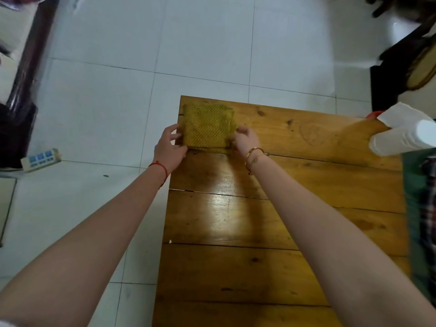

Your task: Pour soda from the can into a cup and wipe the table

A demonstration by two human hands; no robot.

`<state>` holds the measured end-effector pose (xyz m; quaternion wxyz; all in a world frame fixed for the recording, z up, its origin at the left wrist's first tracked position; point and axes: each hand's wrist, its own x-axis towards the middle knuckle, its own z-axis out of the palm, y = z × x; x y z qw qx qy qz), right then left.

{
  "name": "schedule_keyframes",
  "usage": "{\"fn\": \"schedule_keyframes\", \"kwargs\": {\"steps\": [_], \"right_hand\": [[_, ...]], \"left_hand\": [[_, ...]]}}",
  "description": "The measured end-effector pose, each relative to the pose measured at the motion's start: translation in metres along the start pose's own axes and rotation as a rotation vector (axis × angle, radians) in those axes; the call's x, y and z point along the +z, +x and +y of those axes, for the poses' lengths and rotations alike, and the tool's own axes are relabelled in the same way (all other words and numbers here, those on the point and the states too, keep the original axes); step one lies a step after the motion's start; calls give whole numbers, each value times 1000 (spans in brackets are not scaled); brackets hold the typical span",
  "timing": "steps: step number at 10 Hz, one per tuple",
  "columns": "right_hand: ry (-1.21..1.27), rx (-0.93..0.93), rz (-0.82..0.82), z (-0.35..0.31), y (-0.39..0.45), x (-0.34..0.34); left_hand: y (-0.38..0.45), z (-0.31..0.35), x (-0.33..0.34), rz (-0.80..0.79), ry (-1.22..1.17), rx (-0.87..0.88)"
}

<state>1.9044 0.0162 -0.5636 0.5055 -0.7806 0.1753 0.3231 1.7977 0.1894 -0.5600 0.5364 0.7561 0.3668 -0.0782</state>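
Note:
A folded yellow-green dotted cloth point(207, 125) lies flat at the far left corner of the wooden table point(271, 220). My left hand point(170, 147) pinches the cloth's near left edge at the table's side. My right hand point(245, 139) grips the cloth's near right corner. A stack of white cups point(401, 139) lies on its side at the table's right edge. No soda can is in view.
White paper point(401, 116) and something red sit behind the cups. Green and plaid fabric point(422, 208) hangs along the table's right side. On the tiled floor to the left lies a power strip point(40, 158). Dark furniture stands at the left and far right.

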Motion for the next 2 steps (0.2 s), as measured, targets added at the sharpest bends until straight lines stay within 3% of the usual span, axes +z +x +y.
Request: {"fn": "schedule_keyframes", "kwargs": {"steps": [2], "right_hand": [[-533,-211,98,8,-41,-22]], "left_hand": [[-37,6,-8,38,171,85]]}}
